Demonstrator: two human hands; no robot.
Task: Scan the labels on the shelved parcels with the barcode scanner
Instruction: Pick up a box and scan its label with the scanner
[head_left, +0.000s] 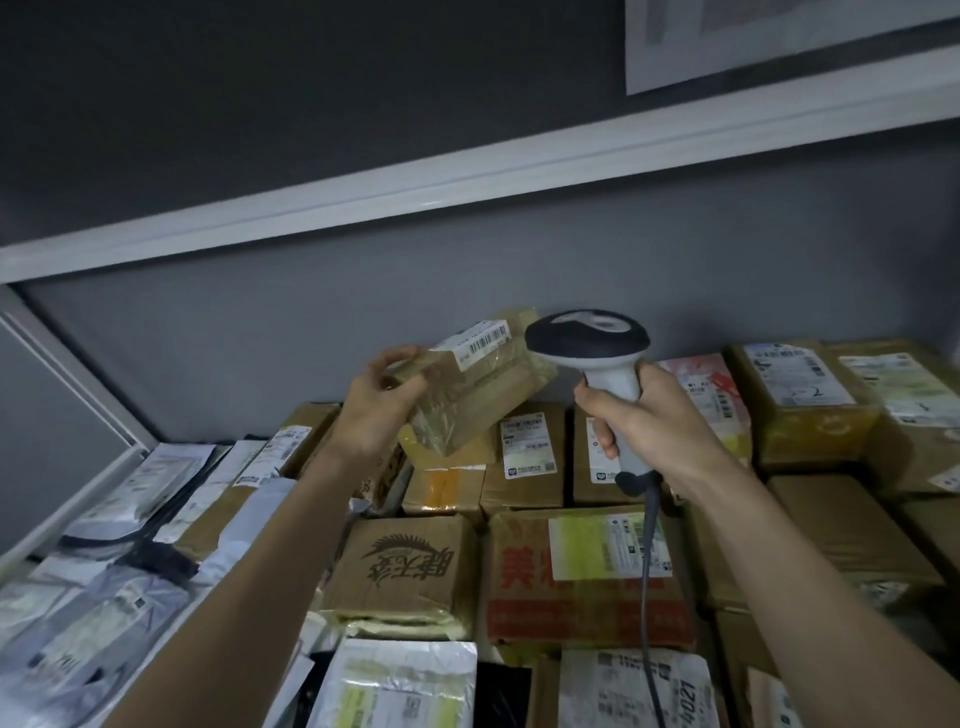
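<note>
Head cam: my left hand (376, 400) pinches a small taped parcel (478, 382) by its near end, lifted off the stack & tilted so its barcode label (480, 338) faces up toward the scanner (597, 364). Right hand (641, 415) is wrapped round the scanner grip, head just beside the label, cord (647, 571) hanging down. Parcel's brown, glossy w/ tape, label white. Boxes (587, 571) fill the shelf (67, 514) below.

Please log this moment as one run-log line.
left hand: holds taped parcel | right hand: grips barcode scanner | label: faces up
</note>
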